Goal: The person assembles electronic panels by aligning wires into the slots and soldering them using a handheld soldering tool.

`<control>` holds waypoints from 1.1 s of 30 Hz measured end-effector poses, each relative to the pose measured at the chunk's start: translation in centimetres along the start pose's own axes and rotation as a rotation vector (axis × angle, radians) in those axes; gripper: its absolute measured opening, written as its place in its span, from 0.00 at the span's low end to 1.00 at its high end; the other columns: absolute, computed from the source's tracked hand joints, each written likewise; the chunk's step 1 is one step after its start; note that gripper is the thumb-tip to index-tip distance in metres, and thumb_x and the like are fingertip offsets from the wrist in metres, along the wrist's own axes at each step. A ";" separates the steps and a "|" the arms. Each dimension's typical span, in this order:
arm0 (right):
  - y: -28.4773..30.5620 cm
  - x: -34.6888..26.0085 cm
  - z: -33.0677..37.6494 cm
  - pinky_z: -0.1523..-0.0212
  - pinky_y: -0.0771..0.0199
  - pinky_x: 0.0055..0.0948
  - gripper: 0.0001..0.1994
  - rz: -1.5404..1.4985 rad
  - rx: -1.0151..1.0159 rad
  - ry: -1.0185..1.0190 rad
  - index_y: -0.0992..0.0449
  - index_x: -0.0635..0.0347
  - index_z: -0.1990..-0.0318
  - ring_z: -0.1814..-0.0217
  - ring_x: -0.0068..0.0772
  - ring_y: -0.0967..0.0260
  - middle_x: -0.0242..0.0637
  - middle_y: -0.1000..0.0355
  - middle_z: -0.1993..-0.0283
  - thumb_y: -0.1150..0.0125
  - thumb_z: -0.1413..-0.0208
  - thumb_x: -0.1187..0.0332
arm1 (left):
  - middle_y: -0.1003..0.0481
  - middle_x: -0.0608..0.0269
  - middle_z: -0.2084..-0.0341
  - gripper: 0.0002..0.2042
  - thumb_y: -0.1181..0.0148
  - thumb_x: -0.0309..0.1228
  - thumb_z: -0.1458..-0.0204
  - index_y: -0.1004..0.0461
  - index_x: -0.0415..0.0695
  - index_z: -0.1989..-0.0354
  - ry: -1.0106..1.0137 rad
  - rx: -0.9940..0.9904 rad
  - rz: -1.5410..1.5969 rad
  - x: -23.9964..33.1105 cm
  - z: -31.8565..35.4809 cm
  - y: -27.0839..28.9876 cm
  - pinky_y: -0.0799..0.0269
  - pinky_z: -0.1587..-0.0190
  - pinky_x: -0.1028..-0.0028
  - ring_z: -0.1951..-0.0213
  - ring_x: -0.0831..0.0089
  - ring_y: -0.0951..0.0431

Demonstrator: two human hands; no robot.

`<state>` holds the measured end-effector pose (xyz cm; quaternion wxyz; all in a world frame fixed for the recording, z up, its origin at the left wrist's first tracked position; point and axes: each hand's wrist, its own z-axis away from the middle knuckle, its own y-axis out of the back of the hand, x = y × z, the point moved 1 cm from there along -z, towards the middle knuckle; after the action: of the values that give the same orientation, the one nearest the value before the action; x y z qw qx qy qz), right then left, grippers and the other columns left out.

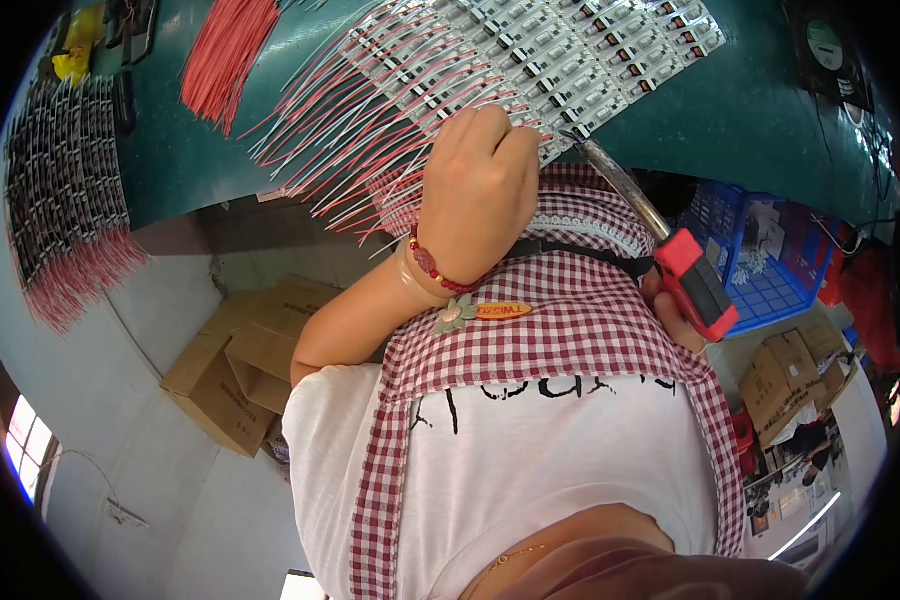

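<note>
A panel of small pale circuit boards [570,60] lies at the front of the green bench. Many red and white wires [345,130] fan out from its left part. My left hand [482,190] is closed over the panel's near edge, its knuckles up. Its fingertips are hidden, so what they pinch cannot be seen. My right hand [675,315], partly hidden, wraps round the red and black handle of a soldering iron [635,195]. The iron's metal shaft slants up and left, and its tip is at the panel's near edge, just right of my left hand.
A bundle of red wires [230,60] lies on the green bench [165,180]. Wired boards [65,180] hang over its left end, near a yellow object [73,55]. Below are cardboard boxes [235,370] on the left and a blue plastic basket [770,290] on the right.
</note>
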<state>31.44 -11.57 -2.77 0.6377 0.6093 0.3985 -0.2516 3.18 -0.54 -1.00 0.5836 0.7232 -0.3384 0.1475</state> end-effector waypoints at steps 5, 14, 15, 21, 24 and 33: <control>0.6 0.7 1.0 0.65 0.24 0.40 0.09 -0.203 -0.114 -0.177 0.22 0.63 0.70 0.70 0.49 0.25 0.42 0.26 0.72 0.36 0.64 0.76 | 0.33 0.60 0.78 0.04 0.35 0.20 0.55 0.21 0.42 0.70 0.011 -0.015 -0.008 0.1 -0.1 0.2 0.33 0.70 0.64 0.73 0.62 0.29; 0.5 0.8 1.2 0.67 0.26 0.39 0.07 -0.214 -0.098 -0.183 0.22 0.63 0.70 0.71 0.47 0.26 0.40 0.26 0.73 0.36 0.60 0.74 | 0.31 0.60 0.76 0.04 0.33 0.24 0.53 0.23 0.43 0.71 -0.015 -0.044 -0.095 0.0 -0.2 0.3 0.33 0.67 0.65 0.71 0.61 0.28; 0.5 0.8 1.4 0.67 0.26 0.39 0.07 -0.214 -0.097 -0.183 0.22 0.63 0.70 0.71 0.47 0.26 0.40 0.26 0.73 0.36 0.60 0.74 | 0.30 0.60 0.75 0.05 0.32 0.25 0.53 0.24 0.44 0.71 -0.012 -0.038 -0.126 0.0 -0.2 0.3 0.33 0.67 0.65 0.70 0.61 0.28; 0.5 1.8 2.7 0.69 0.29 0.38 0.07 -0.318 -0.081 -0.297 0.22 0.63 0.69 0.71 0.46 0.27 0.39 0.26 0.73 0.36 0.60 0.76 | 0.28 0.64 0.68 0.07 0.33 0.26 0.55 0.27 0.45 0.71 -0.035 -0.038 -0.142 0.5 -0.2 -0.2 0.37 0.62 0.66 0.63 0.63 0.28; 0.0 1.5 2.2 0.69 0.29 0.38 0.08 -0.203 -0.063 -0.220 0.22 0.64 0.69 0.72 0.46 0.27 0.39 0.25 0.73 0.36 0.61 0.77 | 0.29 0.65 0.66 0.07 0.33 0.26 0.55 0.27 0.46 0.71 -0.015 -0.081 -0.174 0.6 -0.2 -0.2 0.38 0.61 0.65 0.62 0.63 0.29; -0.7 1.2 1.4 0.72 0.27 0.37 0.08 -0.063 -0.028 -0.159 0.23 0.60 0.73 0.75 0.44 0.27 0.39 0.25 0.73 0.35 0.66 0.79 | 0.30 0.64 0.68 0.06 0.35 0.27 0.54 0.28 0.45 0.71 -0.006 -0.101 -0.193 0.6 -0.5 -0.3 0.38 0.62 0.64 0.63 0.63 0.30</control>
<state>31.81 -12.83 -4.21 0.6677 0.5656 0.3689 -0.3134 3.89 -0.27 -0.72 0.6298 0.7226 -0.2760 0.0710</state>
